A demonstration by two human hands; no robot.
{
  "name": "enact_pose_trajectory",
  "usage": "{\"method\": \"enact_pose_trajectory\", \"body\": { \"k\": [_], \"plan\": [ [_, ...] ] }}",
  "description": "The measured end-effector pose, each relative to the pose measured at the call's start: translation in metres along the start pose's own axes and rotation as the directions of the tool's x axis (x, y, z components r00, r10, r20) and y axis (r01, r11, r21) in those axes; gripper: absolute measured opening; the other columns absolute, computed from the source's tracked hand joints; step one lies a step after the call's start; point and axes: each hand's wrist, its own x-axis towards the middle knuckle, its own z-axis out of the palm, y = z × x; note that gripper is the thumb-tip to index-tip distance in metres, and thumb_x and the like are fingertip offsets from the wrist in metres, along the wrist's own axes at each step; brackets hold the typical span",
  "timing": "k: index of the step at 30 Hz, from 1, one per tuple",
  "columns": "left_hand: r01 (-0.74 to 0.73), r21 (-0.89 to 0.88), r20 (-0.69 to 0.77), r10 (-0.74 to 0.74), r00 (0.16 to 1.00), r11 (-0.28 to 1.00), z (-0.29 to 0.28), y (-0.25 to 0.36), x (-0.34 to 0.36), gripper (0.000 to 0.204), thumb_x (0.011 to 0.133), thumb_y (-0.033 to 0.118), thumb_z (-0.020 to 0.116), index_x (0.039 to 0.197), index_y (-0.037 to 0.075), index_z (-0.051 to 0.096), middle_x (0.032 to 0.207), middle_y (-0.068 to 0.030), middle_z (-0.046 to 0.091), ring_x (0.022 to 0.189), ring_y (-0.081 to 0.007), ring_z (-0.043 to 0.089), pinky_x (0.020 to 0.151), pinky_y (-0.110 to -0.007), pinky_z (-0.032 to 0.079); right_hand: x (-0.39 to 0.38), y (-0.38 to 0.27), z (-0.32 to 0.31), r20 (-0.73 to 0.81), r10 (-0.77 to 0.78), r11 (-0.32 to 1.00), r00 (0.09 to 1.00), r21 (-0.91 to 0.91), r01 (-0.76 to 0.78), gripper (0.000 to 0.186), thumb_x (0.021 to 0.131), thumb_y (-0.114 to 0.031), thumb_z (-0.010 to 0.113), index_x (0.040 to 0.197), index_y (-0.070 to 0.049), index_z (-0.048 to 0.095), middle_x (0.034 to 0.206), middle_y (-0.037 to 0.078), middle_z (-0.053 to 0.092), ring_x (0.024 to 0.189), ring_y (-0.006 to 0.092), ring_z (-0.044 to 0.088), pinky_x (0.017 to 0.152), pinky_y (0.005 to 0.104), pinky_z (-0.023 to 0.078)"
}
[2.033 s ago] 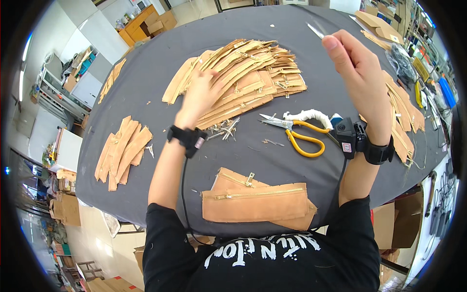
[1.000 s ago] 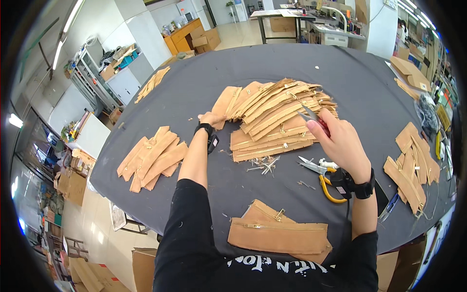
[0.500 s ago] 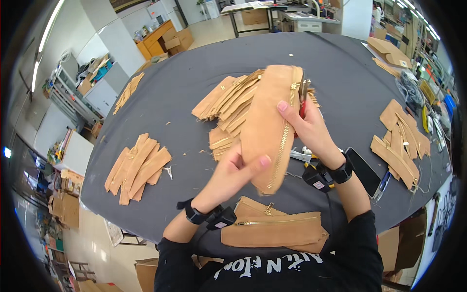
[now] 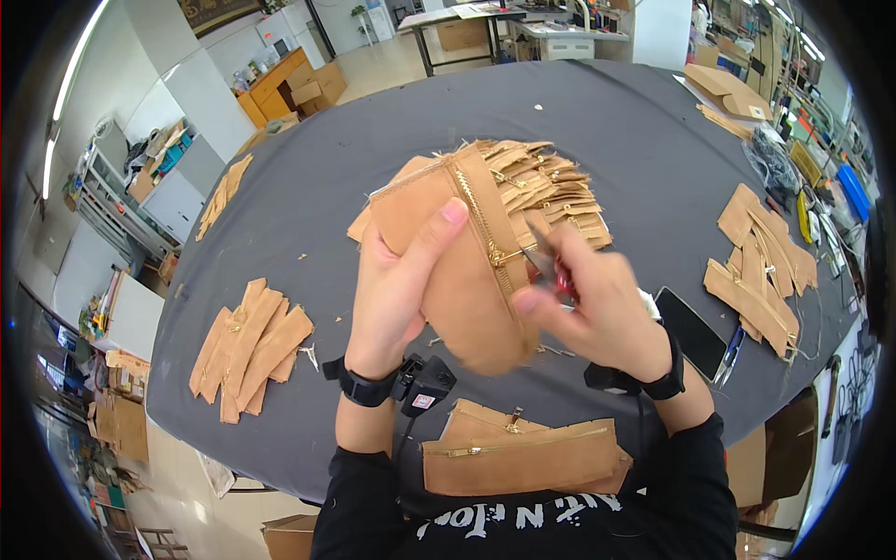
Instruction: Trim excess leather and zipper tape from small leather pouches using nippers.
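My left hand (image 4: 390,289) grips a tan strip (image 4: 471,317) with a brass zipper, held up at a slant with its thumb on the face. My right hand (image 4: 593,303) is closed on red-handled metal snips (image 4: 546,257), their blades beside the zipper pull (image 4: 499,257); its thumb is at the strip's right edge. Behind is a big pile of tan zippered pieces (image 4: 551,173), partly hidden. Two zippered pieces (image 4: 518,462) lie overlapped at the table's near edge. The bottom of the held strip is blurred.
On the dark cloth-covered table (image 4: 373,121) are loose tan piles at left (image 4: 247,350) and right (image 4: 761,266), a phone (image 4: 689,331), a blue-handled tool (image 4: 733,357) and thread scraps. A flattened carton (image 4: 723,89) and tool clutter stand at back right.
My hands came from the pile and lifted the strip. Since half a second ago it has turned, its top now tilting left. My left hand is higher, and the snips moved down along the zipper.
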Motion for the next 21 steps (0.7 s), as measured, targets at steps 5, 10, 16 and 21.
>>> {"method": "enact_pose_trajectory", "body": {
  "k": [5, 10, 16, 21],
  "plan": [
    [-0.043, 0.184, 0.033, 0.037, 0.999, 0.982, 0.003, -0.007, -0.004, 0.035, 0.078, 0.014, 0.065, 0.107, 0.001, 0.050, 0.094, -0.0046, 0.059, 0.085, -0.0102, 0.057, 0.073, -0.024, 0.046, 0.003, 0.010, 0.000, -0.243, -0.013, 0.976, 0.970, -0.213, -0.040, 0.020, 0.080, -0.022, 0.060, 0.085, -0.004, 0.052, 0.060, 0.004, 0.054, 0.046, 0.0186, 0.053, 0.043, 0.0264, 0.041],
    [0.009, 0.199, 0.118, -0.033, 0.992, 0.980, 0.006, -0.008, -0.010, 0.035, 0.076, 0.011, 0.066, 0.105, 0.001, 0.050, 0.093, -0.0045, 0.059, 0.084, -0.0097, 0.056, 0.074, -0.024, 0.046, 0.002, 0.010, 0.003, -0.275, -0.074, 0.987, 0.959, -0.159, 0.031, 0.025, 0.077, -0.026, 0.065, 0.082, -0.005, 0.051, 0.061, 0.004, 0.054, 0.044, 0.0164, 0.053, 0.039, 0.0262, 0.039],
    [0.009, 0.139, 0.154, -0.030, 0.988, 0.990, 0.008, -0.013, -0.012, 0.035, 0.076, 0.011, 0.067, 0.105, 0.001, 0.050, 0.093, -0.0042, 0.059, 0.085, -0.0090, 0.056, 0.074, -0.024, 0.045, 0.001, 0.012, 0.003, -0.265, -0.115, 0.970, 0.957, -0.236, 0.051, 0.020, 0.080, -0.023, 0.062, 0.081, -0.006, 0.051, 0.057, 0.003, 0.053, 0.043, 0.0171, 0.052, 0.039, 0.0261, 0.038],
    [0.082, 0.108, 0.107, -0.093, 0.990, 0.991, 0.010, -0.010, -0.014, 0.035, 0.077, 0.013, 0.065, 0.106, 0.000, 0.051, 0.094, -0.0047, 0.060, 0.085, -0.0096, 0.056, 0.075, -0.024, 0.046, 0.003, 0.012, -0.001, -0.285, -0.032, 0.979, 0.958, -0.203, -0.028, 0.017, 0.082, -0.020, 0.059, 0.078, -0.005, 0.051, 0.051, 0.004, 0.049, 0.041, 0.0168, 0.049, 0.039, 0.0259, 0.037]
  ]
}}
